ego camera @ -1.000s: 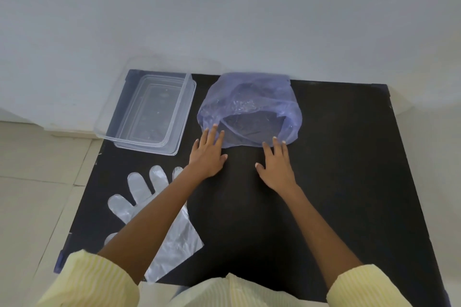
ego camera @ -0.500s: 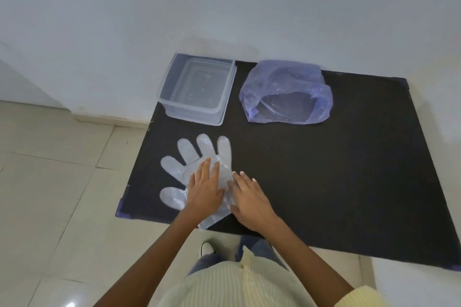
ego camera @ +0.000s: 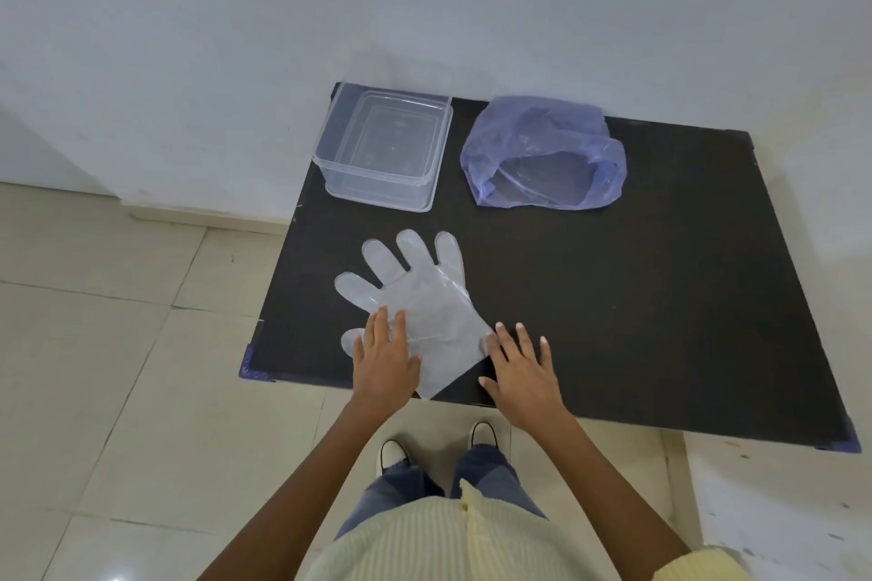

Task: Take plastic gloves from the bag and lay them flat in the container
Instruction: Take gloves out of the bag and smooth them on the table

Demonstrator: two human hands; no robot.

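Note:
A clear plastic glove (ego camera: pixel 427 302) lies flat on the black table (ego camera: pixel 637 297) near its front left corner, fingers pointing away from me. My left hand (ego camera: pixel 384 361) rests flat on the glove's cuff and thumb side, fingers apart. My right hand (ego camera: pixel 521 368) lies flat on the table, its fingertips touching the glove's right edge. The clear rectangular container (ego camera: pixel 384 146) stands at the back left of the table. The purple plastic bag (ego camera: pixel 542 153) sits to its right, mouth open toward me.
A white wall runs behind the table. Pale floor tiles (ego camera: pixel 118 344) lie to the left and below the table edge. My shoes (ego camera: pixel 394 455) stand just in front of the table.
Both hands came back from the bag to the glove at the table's front. In the last half second the right hand slid off the glove to its right edge, and the view pulled back.

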